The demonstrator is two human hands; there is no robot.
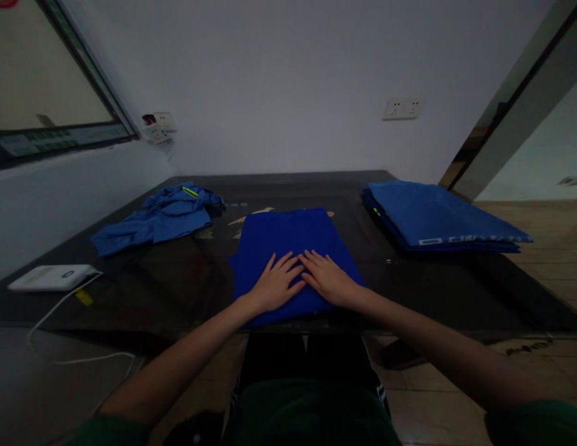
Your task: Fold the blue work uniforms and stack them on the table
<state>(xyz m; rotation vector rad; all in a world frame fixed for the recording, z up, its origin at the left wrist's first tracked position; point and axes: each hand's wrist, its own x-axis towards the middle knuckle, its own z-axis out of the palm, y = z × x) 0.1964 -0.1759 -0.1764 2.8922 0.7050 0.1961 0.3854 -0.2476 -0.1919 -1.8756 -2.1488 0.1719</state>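
A folded bright blue cloth (288, 232) lies at the middle of the dark table, close to its front edge. My left hand (277, 285) rests flat on it with the fingers spread. Beside it my right hand (328, 280) also lies flat on the cloth, fingers apart, its fingertips touching or almost touching those of my left hand. Neither hand grips anything.
On the dark table (288, 183), a crumpled blue garment (171, 214) lies at the back left and folded blue garments (437, 214) at the right. A white device (51, 277) with a cable sits at the left edge. A wall stands behind.
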